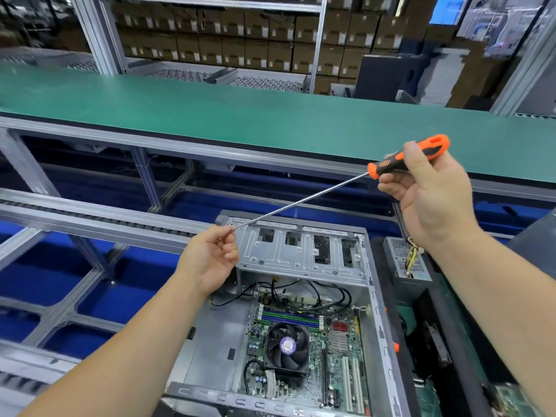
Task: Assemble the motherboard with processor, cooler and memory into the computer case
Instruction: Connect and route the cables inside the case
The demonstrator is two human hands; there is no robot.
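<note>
An open grey computer case (304, 254) lies below my hands. Inside it sits the green motherboard (334, 353) with a black cooler fan (287, 346) and memory slots (290, 318). My right hand (433, 200) grips the orange-and-black handle of a long screwdriver (304, 200) held up above the case. The thin steel shaft slants down to the left. My left hand (210, 260) pinches the shaft's tip with thumb and fingertips; anything small held there is hidden.
A green conveyor belt (240, 109) runs across behind the case. Aluminium frame rails (99, 218) and blue bins lie to the left. A grey power supply with coloured wires (407, 260) stands right of the case. Stacked cardboard boxes (240, 40) fill the far shelves.
</note>
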